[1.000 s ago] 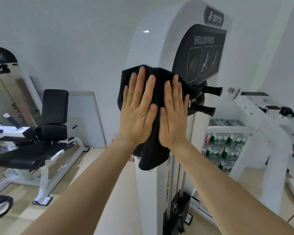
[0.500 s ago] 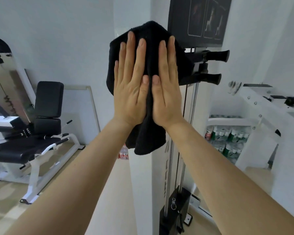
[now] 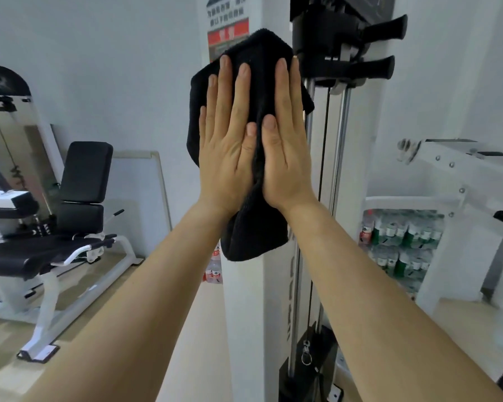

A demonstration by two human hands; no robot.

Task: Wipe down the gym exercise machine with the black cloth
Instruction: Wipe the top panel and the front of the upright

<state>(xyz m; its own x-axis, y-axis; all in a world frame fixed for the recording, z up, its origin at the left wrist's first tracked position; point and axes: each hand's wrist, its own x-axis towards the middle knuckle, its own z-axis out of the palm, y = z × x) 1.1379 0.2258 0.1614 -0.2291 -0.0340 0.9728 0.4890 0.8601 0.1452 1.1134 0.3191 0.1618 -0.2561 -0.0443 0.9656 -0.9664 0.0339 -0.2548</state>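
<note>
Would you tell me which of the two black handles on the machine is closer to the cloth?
The lower handle, level with the fingertips of the right hand; the upper handle sticks out above it, farther from the cloth.

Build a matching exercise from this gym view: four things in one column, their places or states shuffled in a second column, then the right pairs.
Column 1
1. black cloth
2. left hand
3. water bottles
4. padded bench

Column 2
A. stacked low on the right
B. standing far left, by the wall
C. fingers straight, flat on the cloth
D. pressed against the white column of the machine

Pairs: 1-D, 2-C, 3-A, 4-B
</note>
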